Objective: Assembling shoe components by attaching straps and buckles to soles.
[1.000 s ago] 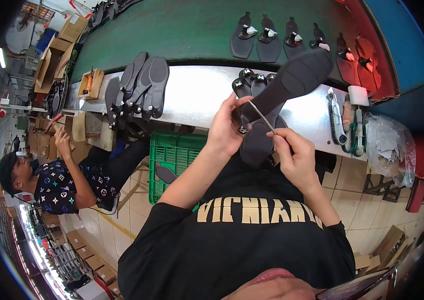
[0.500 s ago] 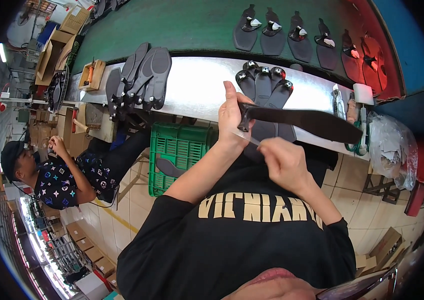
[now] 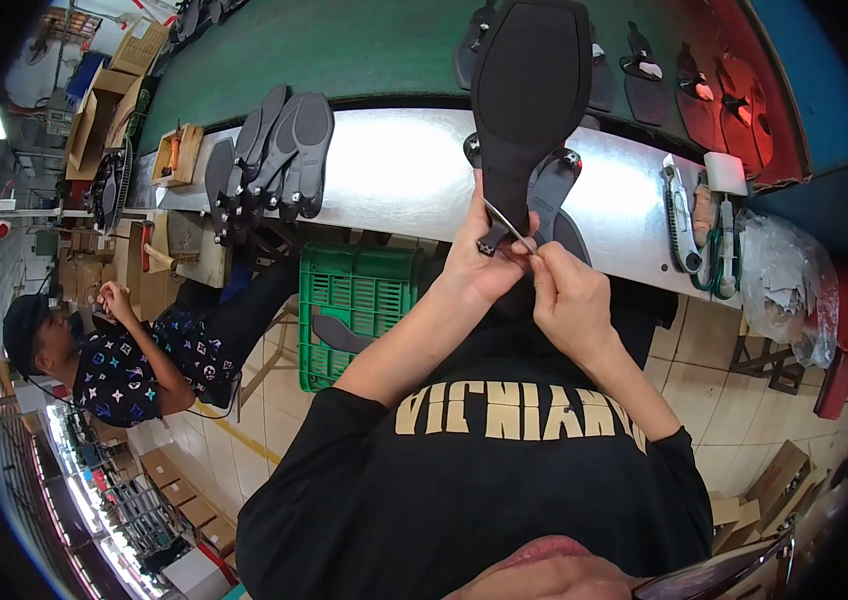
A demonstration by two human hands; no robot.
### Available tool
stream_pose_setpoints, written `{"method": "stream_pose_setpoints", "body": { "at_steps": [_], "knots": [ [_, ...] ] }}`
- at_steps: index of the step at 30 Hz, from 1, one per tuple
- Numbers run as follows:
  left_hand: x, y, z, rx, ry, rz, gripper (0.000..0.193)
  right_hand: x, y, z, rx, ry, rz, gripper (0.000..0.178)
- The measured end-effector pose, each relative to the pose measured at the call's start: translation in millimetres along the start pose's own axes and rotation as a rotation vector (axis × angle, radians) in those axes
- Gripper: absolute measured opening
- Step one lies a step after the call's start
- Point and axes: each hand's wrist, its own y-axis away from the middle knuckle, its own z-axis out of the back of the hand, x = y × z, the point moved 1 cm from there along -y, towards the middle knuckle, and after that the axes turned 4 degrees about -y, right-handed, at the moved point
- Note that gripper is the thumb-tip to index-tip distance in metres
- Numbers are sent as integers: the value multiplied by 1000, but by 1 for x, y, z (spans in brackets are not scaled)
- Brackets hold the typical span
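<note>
A black shoe sole (image 3: 532,90) stands with its broad toe end pointing away and its narrow heel end toward me. My left hand (image 3: 479,268) is closed around that heel end. My right hand (image 3: 576,300) pinches a thin silvery strip-like tool (image 3: 507,220), whose length lies across the narrow part of the sole; its exact kind is unclear. Behind the held piece, several more black soles (image 3: 556,180) lie fanned on the metal table (image 3: 394,165), partly hidden by it.
Black soles (image 3: 312,150) are piled at left beside a wooden box (image 3: 181,170). Sandals (image 3: 644,85) lie on the green belt (image 3: 364,50). A utility knife (image 3: 681,220), scissors (image 3: 726,265) and plastic bag (image 3: 789,290) are at right. A green crate (image 3: 359,258) stands below; a person (image 3: 149,350) sits left.
The held sole has swung from pointing right to pointing away, its broad face now toward me. My right hand has moved slightly up and right, bringing the thin tool against the narrow part.
</note>
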Motion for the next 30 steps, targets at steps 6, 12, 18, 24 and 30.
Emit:
{"method": "stream_pose_setpoints", "body": {
  "at_steps": [6, 12, 18, 24, 30],
  "knots": [
    [-6, -10, 13, 65, 61, 22, 40, 15, 12, 3, 146, -89, 121, 10],
    [0, -4, 12, 16, -112, -48, 47, 7, 1, 12, 24, -385, -222, 49],
    [3, -7, 22, 120, -104, -17, 48, 3, 2, 2, 164, -664, -397, 59],
    [7, -10, 19, 51, -59, -31, 45, -17, 4, -4, 209, -697, -437, 54],
    [11, -13, 25, 31, -71, 11, 42, -34, 10, -13, 54, -522, -179, 45]
  ]
}}
